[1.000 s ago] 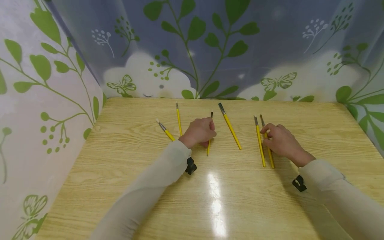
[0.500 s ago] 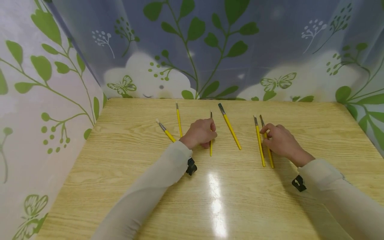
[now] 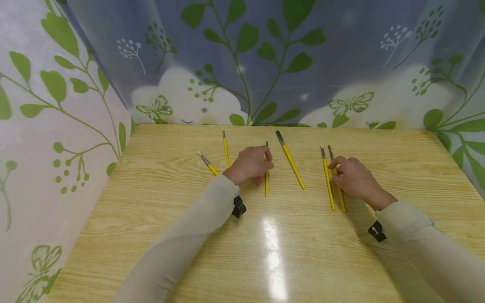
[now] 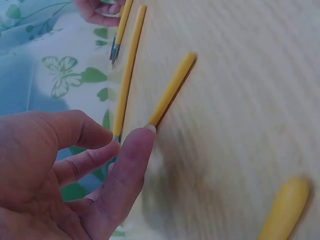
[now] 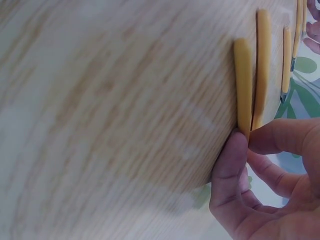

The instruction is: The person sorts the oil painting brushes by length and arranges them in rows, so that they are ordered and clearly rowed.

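Note:
My left hand [image 3: 250, 163] is over a thin yellow paintbrush [image 3: 266, 187] that lies on the table. In the left wrist view its thumb and forefinger stand slightly apart, and the paintbrush handle [image 4: 174, 87] runs past the thumb tip, partly hidden by it. My right hand [image 3: 355, 177] pinches the rightmost yellow paintbrush [image 3: 342, 202] between thumb and forefinger, around mid-handle. Seen from the right wrist, that handle [image 5: 243, 75] comes out above the thumb tip. Close along its left side lies another yellow paintbrush [image 3: 328, 183], nearly parallel.
Between the hands a larger dark-bristled paintbrush [image 3: 292, 166] lies at a slant. Left of my left hand are a thin paintbrush [image 3: 226, 151] and a pale-bristled one [image 3: 209, 165], partly covered by the hand. A leaf-patterned backdrop [image 3: 295, 97] rises behind the wooden table [image 3: 182, 252].
The paintbrush under my left hand has turned straighter, its lower end shifting right. My left hand has then loosened its fingers and drawn slightly up and left. The right hand has stayed put.

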Motion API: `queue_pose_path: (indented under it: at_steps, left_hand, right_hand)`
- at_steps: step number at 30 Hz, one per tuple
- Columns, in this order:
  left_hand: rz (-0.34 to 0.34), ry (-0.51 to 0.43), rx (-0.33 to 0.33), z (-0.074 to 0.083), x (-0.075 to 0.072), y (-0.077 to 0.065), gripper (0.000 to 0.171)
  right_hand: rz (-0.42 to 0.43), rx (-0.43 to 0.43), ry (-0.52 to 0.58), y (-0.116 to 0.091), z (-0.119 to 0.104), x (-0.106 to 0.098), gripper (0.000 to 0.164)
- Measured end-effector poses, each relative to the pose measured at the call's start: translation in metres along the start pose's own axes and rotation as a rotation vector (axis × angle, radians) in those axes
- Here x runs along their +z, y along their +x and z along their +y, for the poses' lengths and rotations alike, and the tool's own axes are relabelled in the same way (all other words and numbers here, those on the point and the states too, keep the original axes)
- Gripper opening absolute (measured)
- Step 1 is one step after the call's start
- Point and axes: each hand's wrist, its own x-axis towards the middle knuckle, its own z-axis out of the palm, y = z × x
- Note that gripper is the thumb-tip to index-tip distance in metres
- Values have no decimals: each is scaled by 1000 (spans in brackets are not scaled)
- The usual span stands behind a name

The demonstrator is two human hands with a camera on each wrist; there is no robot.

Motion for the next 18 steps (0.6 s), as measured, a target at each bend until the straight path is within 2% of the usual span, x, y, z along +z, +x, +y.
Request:
queue_pose_path:
  at_steps: [3,9,18]
  left_hand:
    - [10,11,0,-1,-8,0,18]
    - [8,-23,-47,-9,-23,-4,17]
    - [76,12,-112,-29,-50,-3,16]
  right_hand:
    - [5,-7,-2,0,0,-1,36]
    - [4,-6,-4,0,0,0,36]
    - [7,-12,-7,0,1,0,35]
